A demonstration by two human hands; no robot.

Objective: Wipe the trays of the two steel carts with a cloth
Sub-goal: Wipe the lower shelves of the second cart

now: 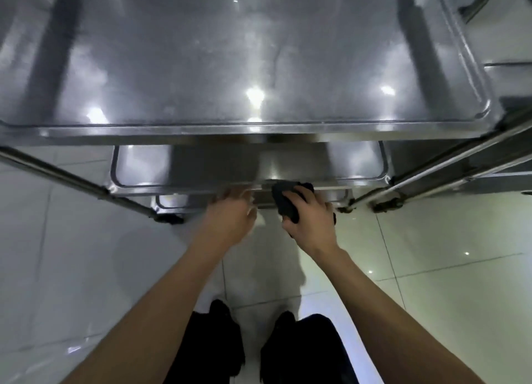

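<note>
Right hand (309, 222) has a closed grip on the dark crumpled cloth (288, 200) against the shiny steel middle tray (144, 179) front edge, blurry left hand (230, 213) at its 9 o'clock, grip hard to tell.

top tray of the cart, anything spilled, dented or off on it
Nothing stands out. The top tray shows only light glare and faint hazy streaks on bare steel; no spill or dent is visible, though the picture is blurred.

The right hand (309, 213) grips a dark cloth (288, 200) against the middle tray's (144, 167) near rim; at its nine o'clock, the blurred left hand (230, 213) reaches toward that rim.
</note>
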